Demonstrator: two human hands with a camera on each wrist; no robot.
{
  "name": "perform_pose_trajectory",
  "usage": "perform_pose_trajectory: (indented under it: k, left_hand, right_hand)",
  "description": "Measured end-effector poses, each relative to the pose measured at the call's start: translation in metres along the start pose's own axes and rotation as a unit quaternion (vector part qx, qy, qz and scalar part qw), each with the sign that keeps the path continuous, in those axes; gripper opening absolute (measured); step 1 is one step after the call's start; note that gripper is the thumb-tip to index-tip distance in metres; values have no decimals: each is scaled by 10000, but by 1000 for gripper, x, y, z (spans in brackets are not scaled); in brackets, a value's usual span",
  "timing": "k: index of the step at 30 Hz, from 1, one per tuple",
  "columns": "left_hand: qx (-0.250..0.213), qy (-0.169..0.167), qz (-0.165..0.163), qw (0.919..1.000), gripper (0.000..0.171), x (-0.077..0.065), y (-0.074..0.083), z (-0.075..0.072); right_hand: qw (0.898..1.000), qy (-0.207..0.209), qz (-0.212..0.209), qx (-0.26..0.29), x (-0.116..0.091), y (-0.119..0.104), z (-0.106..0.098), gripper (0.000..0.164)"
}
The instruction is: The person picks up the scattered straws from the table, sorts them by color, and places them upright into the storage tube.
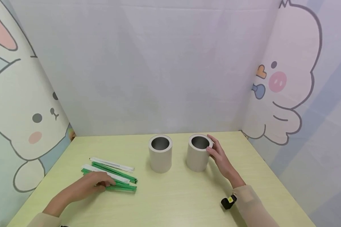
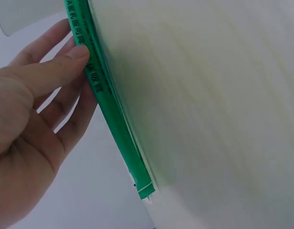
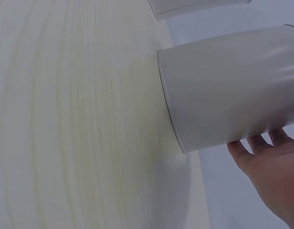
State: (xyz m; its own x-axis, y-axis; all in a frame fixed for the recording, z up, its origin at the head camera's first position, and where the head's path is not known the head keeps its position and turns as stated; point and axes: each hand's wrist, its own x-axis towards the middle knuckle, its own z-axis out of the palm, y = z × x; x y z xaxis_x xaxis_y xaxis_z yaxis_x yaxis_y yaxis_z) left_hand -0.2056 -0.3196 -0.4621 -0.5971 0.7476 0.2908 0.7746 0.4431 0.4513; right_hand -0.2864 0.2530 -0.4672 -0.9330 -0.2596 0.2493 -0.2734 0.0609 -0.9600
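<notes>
My left hand (image 1: 92, 186) pinches a green-wrapped straw (image 2: 108, 102) between thumb and fingers, low over the table at the left. Dark characters run along its wrapper. Beside and under that hand lie more wrapped straws, including a white one (image 1: 110, 163) and a green one (image 1: 116, 172). On the right, my right hand (image 1: 221, 157) touches the side of a light grey cup (image 1: 197, 159) with its fingertips, the thumb near the rim. That cup stands upright, with a dark inside. A matching cup (image 1: 160, 160) stands upright to its left.
The pale wooden table (image 1: 164, 205) ends at a plain light curtain (image 1: 159, 69) behind the cups. Cloth side walls printed with a cartoon rabbit (image 1: 25, 104) and a cartoon duck (image 1: 292, 56) flank it. A small black wrist camera (image 1: 228, 202) sits at the right sleeve.
</notes>
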Motion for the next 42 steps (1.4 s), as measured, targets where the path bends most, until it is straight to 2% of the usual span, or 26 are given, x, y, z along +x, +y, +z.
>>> perform_pose_trajectory:
  k: [4, 7, 15, 19, 24, 29, 37, 42]
  left_hand:
    - [202, 299, 199, 9991, 51, 13, 12, -2]
    - [156, 454, 202, 9986, 52, 28, 23, -5]
    - [-186, 777, -271, 9964, 53, 66, 51, -7]
    - [-306, 1193, -389, 9916, 52, 85, 63, -5]
    - [-391, 1754, -326, 9832, 47, 113, 75, -1]
    - [-551, 2168, -470, 9735, 46, 142, 89, 4]
    - [-1337, 2554, -760, 9545, 46, 186, 108, 11]
    - [-1948, 2782, -867, 9366, 45, 212, 117, 14]
  right_hand:
    - [10000, 9, -4, -9, 0, 0, 0, 62]
    - [10000, 31, -2, -13, 0, 0, 0, 61]
    - [10000, 57, -3, -5, -1, 1, 0, 62]
    - [10000, 64, -16, -9, -1, 0, 0, 61]
    - [10000, 83, -39, -12, -1, -1, 0, 60]
    - [9999, 109, -50, -26, 0, 0, 1, 60]
    - [9997, 223, -68, -58, 1, 0, 5, 58]
    - [9996, 278, -85, -69, 0, -1, 6, 57]
